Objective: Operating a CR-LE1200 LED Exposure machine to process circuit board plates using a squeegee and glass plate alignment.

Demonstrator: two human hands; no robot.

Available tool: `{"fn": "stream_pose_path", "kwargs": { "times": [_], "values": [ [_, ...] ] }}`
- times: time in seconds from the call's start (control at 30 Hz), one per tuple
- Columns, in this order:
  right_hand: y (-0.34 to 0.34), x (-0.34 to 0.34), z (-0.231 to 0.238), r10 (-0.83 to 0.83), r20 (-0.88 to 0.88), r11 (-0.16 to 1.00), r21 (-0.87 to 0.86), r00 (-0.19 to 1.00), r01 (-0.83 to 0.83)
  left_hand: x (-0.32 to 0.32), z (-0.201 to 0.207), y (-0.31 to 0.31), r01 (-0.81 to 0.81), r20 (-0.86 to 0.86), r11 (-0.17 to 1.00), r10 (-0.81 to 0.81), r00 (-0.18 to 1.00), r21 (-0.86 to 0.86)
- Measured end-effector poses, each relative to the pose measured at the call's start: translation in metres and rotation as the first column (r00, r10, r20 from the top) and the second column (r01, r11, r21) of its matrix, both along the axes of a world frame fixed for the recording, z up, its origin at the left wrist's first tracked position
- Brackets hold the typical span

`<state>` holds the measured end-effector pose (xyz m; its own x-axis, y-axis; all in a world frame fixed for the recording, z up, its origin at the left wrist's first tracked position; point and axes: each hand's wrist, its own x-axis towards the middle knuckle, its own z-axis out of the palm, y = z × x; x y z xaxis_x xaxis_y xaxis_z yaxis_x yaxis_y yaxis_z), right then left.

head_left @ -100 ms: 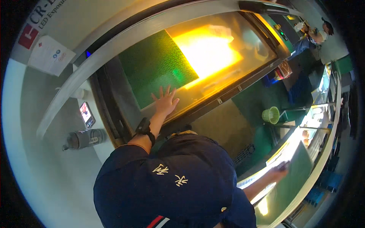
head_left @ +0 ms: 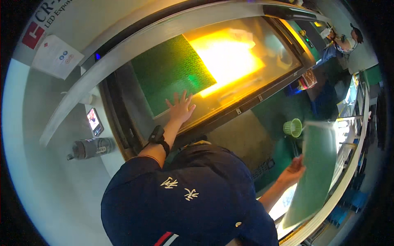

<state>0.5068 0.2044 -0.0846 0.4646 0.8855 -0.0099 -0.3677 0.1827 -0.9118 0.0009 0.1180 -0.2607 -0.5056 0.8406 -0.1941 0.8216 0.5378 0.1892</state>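
My left hand [head_left: 181, 109] lies flat with spread fingers at the near edge of a green patterned panel [head_left: 164, 74], which rests on the glass-like bed [head_left: 230, 92] of a machine. A dark band circles that wrist. Off to the right, my right hand [head_left: 293, 171] grips the left edge of a second green panel [head_left: 318, 168], with its fingers partly hidden behind the sheet. That panel is tilted up, its surface plain and slightly shiny.
Bright yellow light [head_left: 227, 55] glows on the bed beside the patterned panel. A phone [head_left: 94, 122] and a dark bottle [head_left: 92, 148] stand on the left ledge. A green basket [head_left: 292, 128] is on the right. Another person [head_left: 347, 43] is at the far right.
My right hand has moved slightly up and left, bringing the second green panel inward with it. My left hand stays on the bed.
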Motion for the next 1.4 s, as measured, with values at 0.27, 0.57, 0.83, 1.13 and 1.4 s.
{"fn": "stream_pose_path", "kwargs": {
  "times": [0.27,0.57,0.83,1.13,1.4],
  "values": [
    [0.162,-0.079,-0.067,0.500,-0.236,0.778,-0.302,0.833,-0.552,0.001,-0.006,0.012,-0.038,-0.098,0.999,0.040,0.994,0.018],
    [0.479,-0.144,-0.161,0.958,0.275,0.268,-0.743,0.085,-0.613,0.045,-0.015,-0.005,-0.229,-0.192,0.973,0.227,0.955,0.016],
    [0.456,-0.250,-0.193,-0.006,0.827,0.568,-0.460,-0.562,-0.683,0.113,0.152,0.138,-0.174,-0.276,0.748,0.436,0.856,0.640],
    [0.485,-0.296,-0.201,-0.069,0.863,0.444,-0.423,-0.500,-0.790,0.146,0.424,0.251,0.072,-0.535,0.764,0.379,0.755,0.642],
    [0.488,-0.326,-0.204,-0.191,0.901,0.377,-0.300,-0.391,-0.876,0.196,0.384,0.248,-0.146,-0.500,0.758,0.549,0.670,0.636]
  ]
}}
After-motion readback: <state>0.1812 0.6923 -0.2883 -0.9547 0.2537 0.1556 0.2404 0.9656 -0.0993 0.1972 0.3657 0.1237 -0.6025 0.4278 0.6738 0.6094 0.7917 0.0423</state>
